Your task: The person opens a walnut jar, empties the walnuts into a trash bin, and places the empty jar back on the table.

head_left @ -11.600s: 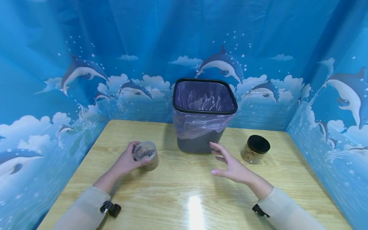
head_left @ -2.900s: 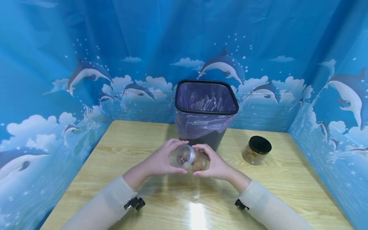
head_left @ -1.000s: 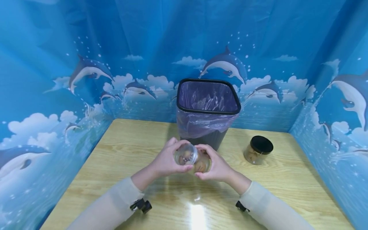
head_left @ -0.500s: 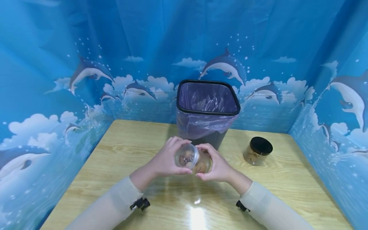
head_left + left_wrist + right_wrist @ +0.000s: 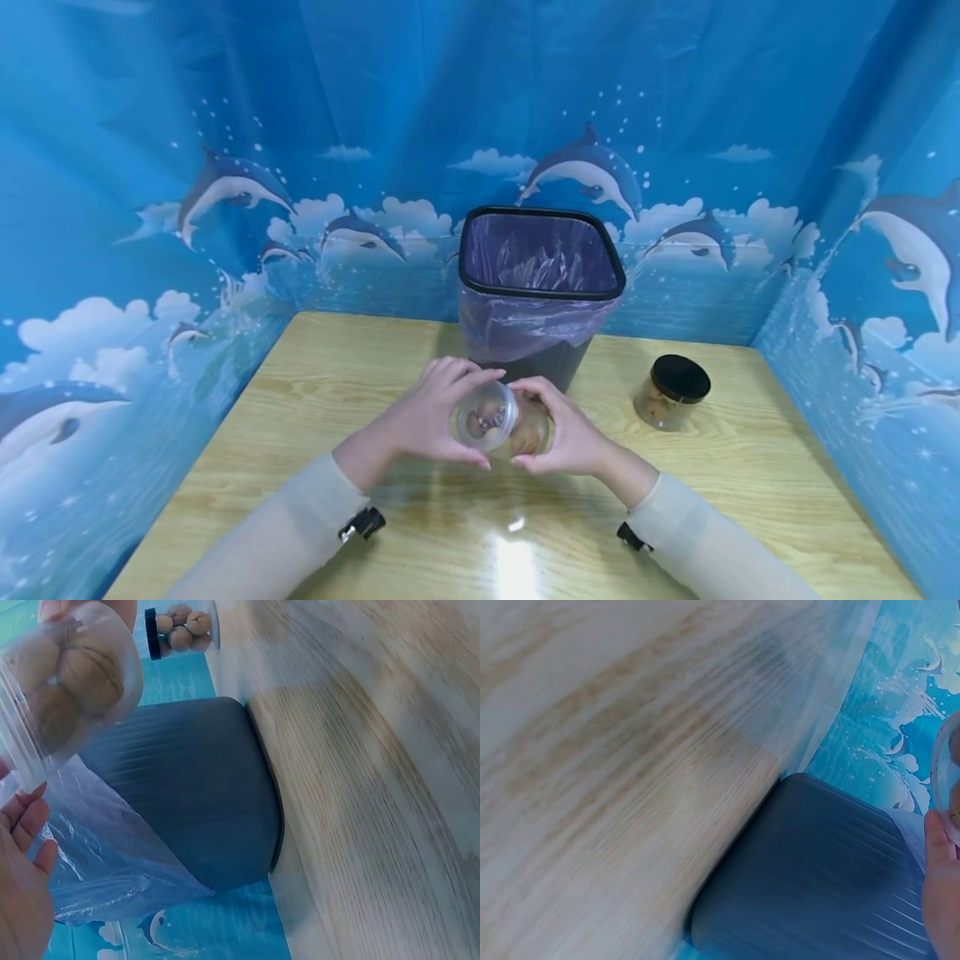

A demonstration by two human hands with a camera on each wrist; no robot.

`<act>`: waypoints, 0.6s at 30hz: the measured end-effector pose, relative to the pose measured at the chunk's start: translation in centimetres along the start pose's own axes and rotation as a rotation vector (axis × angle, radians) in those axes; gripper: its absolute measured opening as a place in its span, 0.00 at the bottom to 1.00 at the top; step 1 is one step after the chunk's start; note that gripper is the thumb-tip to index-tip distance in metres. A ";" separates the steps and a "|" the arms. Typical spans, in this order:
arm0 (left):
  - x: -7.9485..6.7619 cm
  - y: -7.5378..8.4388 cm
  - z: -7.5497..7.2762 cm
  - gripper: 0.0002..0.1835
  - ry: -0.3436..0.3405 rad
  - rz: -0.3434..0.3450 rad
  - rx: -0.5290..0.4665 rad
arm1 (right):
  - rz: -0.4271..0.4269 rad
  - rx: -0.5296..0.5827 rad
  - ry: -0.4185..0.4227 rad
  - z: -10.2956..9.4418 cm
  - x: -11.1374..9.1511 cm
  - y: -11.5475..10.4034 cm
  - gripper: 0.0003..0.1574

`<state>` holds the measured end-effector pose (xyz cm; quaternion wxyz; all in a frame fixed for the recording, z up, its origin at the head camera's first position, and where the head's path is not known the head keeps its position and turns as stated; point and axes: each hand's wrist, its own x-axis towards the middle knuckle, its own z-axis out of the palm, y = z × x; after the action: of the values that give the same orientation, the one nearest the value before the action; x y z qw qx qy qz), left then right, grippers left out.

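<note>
A clear plastic jar [image 5: 531,425] of walnuts is tilted sideways above the table in front of the bin. Its clear lid [image 5: 487,417] points left, towards me. My left hand [image 5: 429,412] curves round this lid, fingers above and thumb below. In the left wrist view a fingertip [image 5: 31,793] touches the lid's rim, and walnuts [image 5: 90,679] show through the wall. My right hand [image 5: 566,433] grips the body of the jar from the right. The right wrist view catches only part of that hand [image 5: 941,892] and the jar's edge. Whether the lid is loose I cannot tell.
Just behind my hands stands a dark bin [image 5: 558,360] with a purple liner [image 5: 517,321]. A second walnut jar [image 5: 660,408] with a black lid [image 5: 680,379] stands on the wooden table [image 5: 345,358] to the right. A dolphin-print curtain [image 5: 375,125] encloses the table.
Earlier my left hand held the jar alone at the left; it then came to the middle, where both hands hold it. In the last half second my left fingers have spread wider round the lid.
</note>
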<state>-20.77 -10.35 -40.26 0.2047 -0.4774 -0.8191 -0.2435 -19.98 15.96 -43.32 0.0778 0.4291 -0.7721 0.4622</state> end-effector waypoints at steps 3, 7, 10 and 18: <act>0.0 -0.2 0.0 0.62 -0.013 0.016 0.033 | -0.005 0.020 -0.012 -0.3 0.4 -1.4 0.58; 0.0 -0.4 0.0 0.60 -0.026 0.026 0.088 | -0.004 0.038 -0.025 -0.6 0.8 -2.9 0.55; -0.1 -0.6 0.1 0.58 -0.022 0.029 0.114 | 0.014 0.031 -0.025 -0.3 0.6 -1.9 0.57; -0.1 -0.9 0.7 0.51 -0.002 0.015 0.051 | 0.047 0.021 -0.012 0.7 -0.1 0.6 0.60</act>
<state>-21.59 -10.43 -41.04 0.2177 -0.4785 -0.8216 -0.2204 -20.19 15.58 -44.17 0.0579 0.4144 -0.7775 0.4694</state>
